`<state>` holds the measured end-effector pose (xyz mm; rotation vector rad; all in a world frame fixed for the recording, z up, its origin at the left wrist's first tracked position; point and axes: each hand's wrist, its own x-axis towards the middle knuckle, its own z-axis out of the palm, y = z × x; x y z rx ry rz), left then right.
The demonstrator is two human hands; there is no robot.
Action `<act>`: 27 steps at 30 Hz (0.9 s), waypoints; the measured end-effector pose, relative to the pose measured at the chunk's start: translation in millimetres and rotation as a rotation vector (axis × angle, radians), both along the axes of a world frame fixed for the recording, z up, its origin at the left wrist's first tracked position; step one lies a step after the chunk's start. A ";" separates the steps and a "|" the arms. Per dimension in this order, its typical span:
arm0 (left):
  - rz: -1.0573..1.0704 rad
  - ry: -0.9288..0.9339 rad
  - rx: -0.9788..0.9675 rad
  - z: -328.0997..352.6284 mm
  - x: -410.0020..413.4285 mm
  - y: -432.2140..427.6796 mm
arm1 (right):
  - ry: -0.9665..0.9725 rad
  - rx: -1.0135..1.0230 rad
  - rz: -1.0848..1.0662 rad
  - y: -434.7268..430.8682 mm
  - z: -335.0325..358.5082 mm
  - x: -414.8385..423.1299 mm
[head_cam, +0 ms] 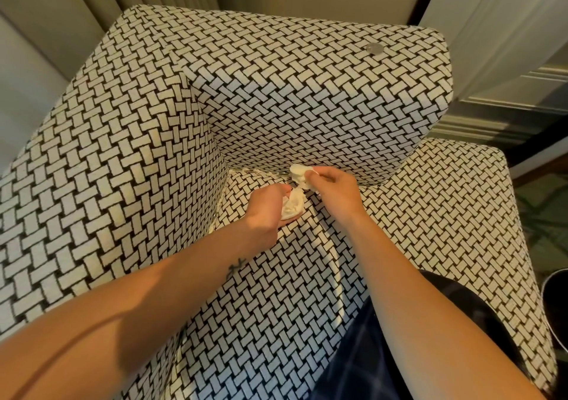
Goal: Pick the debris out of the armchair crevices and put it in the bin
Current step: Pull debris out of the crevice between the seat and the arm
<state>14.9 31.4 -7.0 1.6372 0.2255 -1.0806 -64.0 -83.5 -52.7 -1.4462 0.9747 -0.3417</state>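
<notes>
Over a woven-pattern armchair (276, 92), the left hand (266, 212) grips crumpled white tissue (292, 204) while the right hand (335, 190) pinches another white scrap (298, 172) at the seat crevice.

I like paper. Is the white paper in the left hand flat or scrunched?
Scrunched: the white crumpled tissue bunches in folds inside the left hand.

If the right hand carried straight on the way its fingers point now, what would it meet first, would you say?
Probably the backrest. The right hand, pinching a white tissue scrap, points up and left at the crevice where seat meets back; depth is hard to judge.
</notes>
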 end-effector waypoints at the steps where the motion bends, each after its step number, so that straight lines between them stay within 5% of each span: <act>1: 0.012 0.005 -0.015 1.1 -0.1 -0.1 | -0.036 0.008 0.021 1.4 2.4 -1.2; 9: 0.018 0.021 -0.066 7.5 -2.5 1.6 | -0.028 0.036 0.284 13.1 12.9 -7.8; 21: 0.010 -0.099 0.054 1.9 3.5 0.4 | -0.069 0.103 0.093 9.2 1.7 -1.8; 27: 0.046 -0.142 0.139 -0.1 4.2 -0.7 | 0.118 -0.288 0.016 5.0 -12.3 3.1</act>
